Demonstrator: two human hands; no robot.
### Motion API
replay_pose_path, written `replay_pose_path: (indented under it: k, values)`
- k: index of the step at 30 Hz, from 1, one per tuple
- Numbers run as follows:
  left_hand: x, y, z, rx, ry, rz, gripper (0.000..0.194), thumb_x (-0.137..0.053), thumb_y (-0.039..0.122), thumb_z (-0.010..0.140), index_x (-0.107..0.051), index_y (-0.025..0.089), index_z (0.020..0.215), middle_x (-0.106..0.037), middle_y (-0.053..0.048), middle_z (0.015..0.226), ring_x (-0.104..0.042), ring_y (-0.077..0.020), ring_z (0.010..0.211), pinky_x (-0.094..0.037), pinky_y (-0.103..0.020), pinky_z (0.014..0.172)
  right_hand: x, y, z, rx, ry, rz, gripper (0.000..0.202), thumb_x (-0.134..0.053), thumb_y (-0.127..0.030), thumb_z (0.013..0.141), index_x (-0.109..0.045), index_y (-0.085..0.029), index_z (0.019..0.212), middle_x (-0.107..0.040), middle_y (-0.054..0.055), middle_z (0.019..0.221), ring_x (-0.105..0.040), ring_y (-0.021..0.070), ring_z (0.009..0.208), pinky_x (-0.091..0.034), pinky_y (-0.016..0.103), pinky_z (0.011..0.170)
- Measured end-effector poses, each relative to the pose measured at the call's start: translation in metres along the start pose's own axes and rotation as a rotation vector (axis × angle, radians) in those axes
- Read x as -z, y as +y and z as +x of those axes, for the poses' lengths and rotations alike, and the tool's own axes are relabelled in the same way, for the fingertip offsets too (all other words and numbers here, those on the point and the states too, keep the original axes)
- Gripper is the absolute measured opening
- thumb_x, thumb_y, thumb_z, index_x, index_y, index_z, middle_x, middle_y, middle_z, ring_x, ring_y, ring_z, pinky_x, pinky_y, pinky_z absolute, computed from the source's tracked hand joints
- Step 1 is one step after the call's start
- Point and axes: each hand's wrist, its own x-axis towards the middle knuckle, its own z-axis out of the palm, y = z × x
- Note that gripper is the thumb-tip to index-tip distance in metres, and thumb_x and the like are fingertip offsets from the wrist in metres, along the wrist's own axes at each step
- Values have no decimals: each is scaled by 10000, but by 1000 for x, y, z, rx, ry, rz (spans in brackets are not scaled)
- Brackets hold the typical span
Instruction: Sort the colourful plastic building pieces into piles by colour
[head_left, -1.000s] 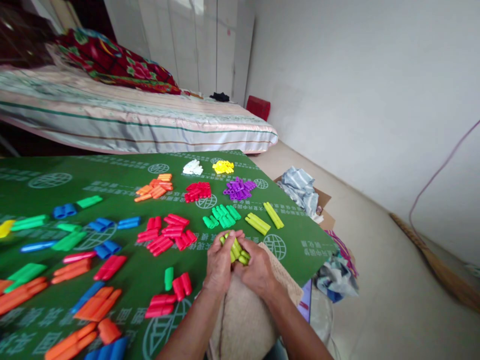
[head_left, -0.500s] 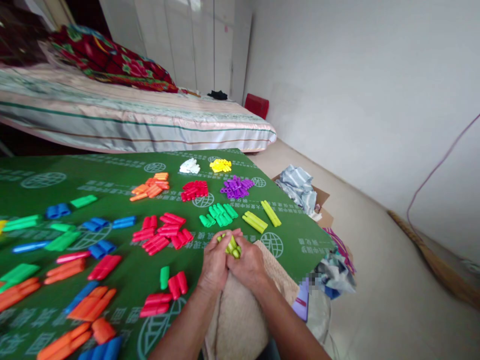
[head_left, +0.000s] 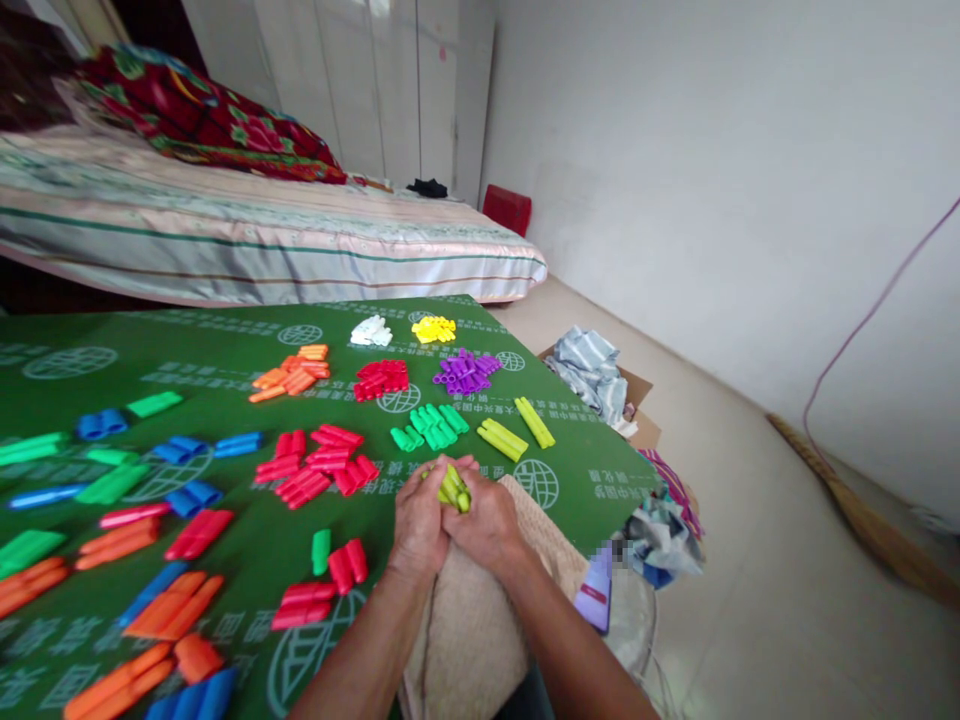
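My left hand (head_left: 421, 515) and my right hand (head_left: 484, 515) are cupped together, closed around a small bunch of yellow-green plastic tubes (head_left: 454, 488). Fingers hide most of the bunch, so only the upper ends show. Just beyond my hands lie two groups of longer yellow-green tubes (head_left: 502, 440) on the green board (head_left: 577, 490). Short green tubes (head_left: 431, 427) rest to the left of those, with purple tubes (head_left: 466, 372) behind. Beneath my wrists is a beige cloth (head_left: 480, 630).
Red tubes (head_left: 322, 460), orange tubes (head_left: 174, 605) and blue tubes (head_left: 191, 497) spread across the left side. White pieces (head_left: 371, 331) and yellow pieces (head_left: 433, 329) sit at the back. A phone (head_left: 595, 592) lies right of the cloth. Beyond are a bed (head_left: 300, 250) and a cardboard box (head_left: 637, 390).
The whole view has shifted slightly, so everything sits a little further left. Both hands stay closed together around the yellow-green tubes; the tubes on the board have not moved.
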Motion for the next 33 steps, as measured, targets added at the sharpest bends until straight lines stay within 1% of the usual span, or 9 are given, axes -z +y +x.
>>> replay_pose_path:
  k: [7,14,18,20,25,29,33]
  values:
    - [0,1,0,-4,3,-15,188,-692,292,631,-620,142,718,-734,-82,773,-684,-245,831,-533,-378,777,1,1,0,18,9,50,376,-578,-249,707,-621,-239,1080,-704,15,896,-626,163,721,-457,243,657]
    - [0,1,0,28,10,-69,191,-696,284,638,-616,135,728,-732,-77,763,-685,-243,827,-534,-391,782,0,3,0,26,-4,163,440,-587,-222,696,-609,-256,1134,-703,-6,879,-621,147,695,-468,232,649]
    - [3,0,-1,42,9,-102,218,-704,292,639,-617,129,755,-732,-79,778,-685,-234,817,-529,-378,782,-2,3,-2,20,-15,222,454,-580,-208,690,-609,-243,1141,-702,-8,879,-623,146,696,-474,237,655]
    - [5,0,-1,57,-10,-118,240,-721,298,623,-607,136,758,-734,-80,799,-684,-237,826,-525,-378,781,-2,3,-4,15,-9,253,449,-579,-220,699,-604,-236,1147,-700,-7,884,-622,145,698,-478,244,667]
    - [10,1,-3,81,-59,-168,262,-743,298,592,-586,156,747,-735,-82,833,-678,-253,864,-516,-388,789,-3,4,-9,12,-2,325,344,-583,-295,744,-626,-215,1076,-700,-4,852,-622,147,691,-483,251,664]
    - [11,1,-4,98,-72,-213,257,-731,312,599,-589,158,747,-735,-92,839,-674,-257,883,-508,-391,803,-6,7,-12,13,5,314,369,-569,-336,778,-611,-203,1120,-705,13,838,-636,161,695,-486,262,663]
    - [13,0,-4,113,-69,-239,264,-734,320,592,-587,159,741,-735,-100,841,-673,-261,886,-506,-391,805,-9,8,-15,-8,42,280,355,-575,-357,776,-625,-202,1092,-704,13,776,-633,167,653,-483,261,621]
